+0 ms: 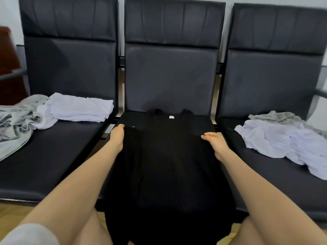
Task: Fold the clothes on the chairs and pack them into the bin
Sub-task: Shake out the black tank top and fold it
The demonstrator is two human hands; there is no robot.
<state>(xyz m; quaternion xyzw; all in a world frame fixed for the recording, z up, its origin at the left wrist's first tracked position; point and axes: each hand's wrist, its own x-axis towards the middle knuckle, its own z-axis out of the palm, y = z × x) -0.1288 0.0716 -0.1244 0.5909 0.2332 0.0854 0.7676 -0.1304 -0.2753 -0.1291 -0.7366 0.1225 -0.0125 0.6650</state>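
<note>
A person is spreading a black sleeveless garment (pixel 166 156) face up along the middle chair's seat (pixel 203 119), neckline toward the backrest and hem spilling over the seat's front edge toward the floor. The left hand (pixel 117 138) is gripping the garment's left side just below the armhole, fingers curled into the cloth; the right hand (pixel 216 144) is pinching the matching point on the right side, thumb and fingers closing on the fabric edge. Holding both sides at equal height is probably keeping the body taut and square, so that a clean fold line can be set; this reads as the flattening step ahead of the first fold.

On the left chair's seat (pixel 53 156), a folded white garment (pixel 79 108) is lying near the back edge, with a loose grey garment (pixel 16 124) bunching beside it and touching it at the seat's left edge. On the right chair's seat (pixel 265 174), a crumpled white garment (pixel 283 140) is sprawling toward the right edge, with a grey piece (pixel 281 116) tucked behind it, partly underneath.

No bin is showing in this view, so its contents cannot be told. Judging from the unfolded pieces, the task is appearing to be at an early stage.
</note>
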